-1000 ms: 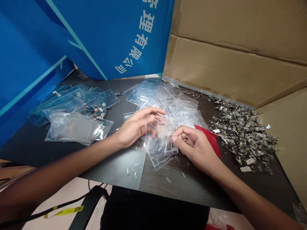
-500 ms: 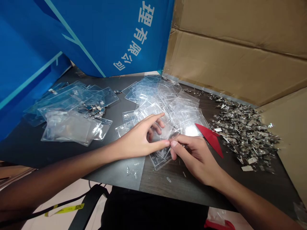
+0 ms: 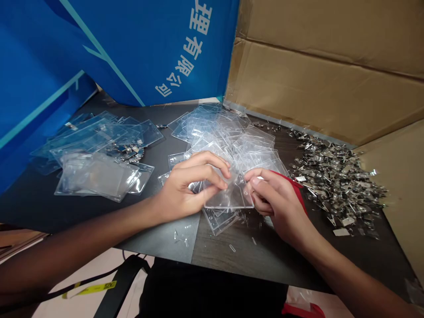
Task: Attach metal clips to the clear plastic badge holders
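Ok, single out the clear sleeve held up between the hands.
The clear sleeve in the grip of the left hand, its corner beside the right hand; the other sleeves lie in loose piles on the table.

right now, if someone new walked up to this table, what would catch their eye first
Probably the large blue panel with white characters, filling the upper left. Next, the heap of shiny metal clips on the right side of the dark table. In the middle, the left hand holds a clear plastic sleeve, with the right hand at its right edge.
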`<state>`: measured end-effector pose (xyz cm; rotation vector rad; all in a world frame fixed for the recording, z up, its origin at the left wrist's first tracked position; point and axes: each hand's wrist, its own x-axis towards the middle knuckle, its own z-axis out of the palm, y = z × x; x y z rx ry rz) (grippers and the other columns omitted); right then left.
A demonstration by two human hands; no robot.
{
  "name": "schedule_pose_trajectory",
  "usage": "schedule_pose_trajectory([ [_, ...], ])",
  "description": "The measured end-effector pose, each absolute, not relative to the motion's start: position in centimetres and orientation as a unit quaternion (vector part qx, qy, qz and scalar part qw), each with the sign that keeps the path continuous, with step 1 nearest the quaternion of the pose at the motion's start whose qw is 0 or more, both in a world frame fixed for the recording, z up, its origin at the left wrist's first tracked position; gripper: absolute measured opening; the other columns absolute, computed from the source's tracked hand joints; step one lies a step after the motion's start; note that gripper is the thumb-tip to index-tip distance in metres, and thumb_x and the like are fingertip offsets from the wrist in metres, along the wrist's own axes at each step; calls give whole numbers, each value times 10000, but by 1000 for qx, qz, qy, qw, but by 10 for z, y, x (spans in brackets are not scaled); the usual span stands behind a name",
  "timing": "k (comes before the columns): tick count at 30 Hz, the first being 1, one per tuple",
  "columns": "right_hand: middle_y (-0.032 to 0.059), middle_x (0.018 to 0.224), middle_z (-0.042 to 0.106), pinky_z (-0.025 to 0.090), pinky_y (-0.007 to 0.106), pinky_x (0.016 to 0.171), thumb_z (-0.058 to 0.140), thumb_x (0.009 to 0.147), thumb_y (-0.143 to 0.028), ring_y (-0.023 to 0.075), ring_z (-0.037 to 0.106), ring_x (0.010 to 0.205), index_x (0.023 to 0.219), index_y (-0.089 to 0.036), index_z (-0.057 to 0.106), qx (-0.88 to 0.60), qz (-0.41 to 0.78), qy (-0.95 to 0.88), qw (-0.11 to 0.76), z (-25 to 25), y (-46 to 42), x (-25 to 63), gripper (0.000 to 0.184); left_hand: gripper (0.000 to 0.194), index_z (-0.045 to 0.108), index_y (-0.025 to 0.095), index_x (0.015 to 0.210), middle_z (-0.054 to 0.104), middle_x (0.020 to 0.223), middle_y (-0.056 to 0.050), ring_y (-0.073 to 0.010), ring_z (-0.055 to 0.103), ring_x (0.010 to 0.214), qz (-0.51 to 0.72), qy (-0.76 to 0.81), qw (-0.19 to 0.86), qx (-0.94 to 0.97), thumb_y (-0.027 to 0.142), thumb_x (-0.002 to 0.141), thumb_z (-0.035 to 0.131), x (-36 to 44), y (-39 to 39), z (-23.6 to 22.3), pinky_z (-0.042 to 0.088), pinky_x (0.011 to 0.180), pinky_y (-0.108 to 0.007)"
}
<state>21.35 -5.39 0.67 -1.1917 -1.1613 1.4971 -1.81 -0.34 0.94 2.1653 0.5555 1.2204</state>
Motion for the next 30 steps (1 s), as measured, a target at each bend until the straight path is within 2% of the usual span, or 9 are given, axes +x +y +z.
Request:
schedule_pose_trajectory([
  [3, -58, 624, 559, 192, 269, 456, 775, 959, -519, 74, 270, 473, 841, -210, 704, -455, 637, -475, 401, 5, -51, 214, 338, 181, 818, 269, 895, 806, 1201, -73, -289, 730, 1290, 419, 192, 250, 852, 103, 963, 796, -21, 0, 7, 485, 1236, -561],
  [6, -48, 634, 602, 225, 265, 463, 795, 940, -475, 80, 322, 477, 863, -216, 749, -462, 617, -473, 427, 5, -50, 213, 274, 73, 873, 320, 927, 711, 1456, -89, -352, 596, 1462, 389, 221, 212, 869, 259, 913, 911, -23, 3, 6, 400, 1294, -612],
  [9, -27, 690, 679, 224, 266, 458, 807, 925, -406, 72, 315, 467, 903, -218, 793, -486, 574, -473, 459, 6, -49, 214, 189, 446, 875, 317, 1069, 559, 1613, -137, -430, 486, 1529, 350, 271, 234, 866, 572, 733, 1019, -25, 2, 7, 358, 1305, -659],
  [11, -3, 741, 739, 228, 268, 453, 820, 910, -360, 71, 321, 468, 890, -223, 822, -491, 553, -482, 469, 6, -49, 213, 138, 602, 838, 282, 1143, 501, 1642, -170, -453, 449, 1557, 332, 287, 278, 854, 677, 715, 989, -24, -1, 9, 384, 1291, -657],
  [15, 26, 801, 799, 389, 275, 508, 826, 900, -290, 108, 499, 536, 845, -253, 880, -470, 551, -508, 466, 8, -52, 209, 85, 365, 688, 216, 1040, 545, 1630, -184, -399, 523, 1543, 315, 356, 313, 822, 476, 892, 897, -18, -10, 11, 442, 1265, -602],
  [19, 19, 764, 781, 589, 341, 770, 804, 932, -243, 192, 733, 788, 854, -293, 911, -444, 549, -538, 460, 8, -56, 205, 142, 336, 599, 214, 1042, 670, 1497, -173, -369, 632, 1438, 297, 387, 377, 788, 392, 913, 854, -11, -13, 10, 501, 1210, -579],
  [22, 38, 879, 836, 603, 369, 861, 794, 956, -238, 221, 778, 916, 910, -303, 918, -438, 529, -569, 453, 4, -57, 206, 148, 263, 618, 200, 1090, 740, 1241, -126, -307, 732, 1238, 305, 366, 468, 744, 333, 943, 791, -10, -11, 8, 580, 1130, -522],
  [26, 44, 940, 836, 578, 364, 833, 773, 983, -265, 209, 755, 893, 955, -273, 889, -441, 521, -593, 426, -2, -56, 209, 120, 247, 642, 191, 1107, 716, 1234, -106, -272, 735, 1228, 336, 337, 551, 685, 235, 910, 785, -10, -9, 7, 592, 1163, -480],
  [30, 18, 967, 768, 529, 328, 770, 701, 992, -217, 171, 671, 832, 1312, -240, 739, -439, 561, -582, 392, -6, -55, 212, 323, 249, 679, 180, 1102, 727, 1228, -108, -281, 730, 1241, 349, 344, 567, 662, 177, 868, 761, -12, -5, 7, 595, 1165, -495],
])
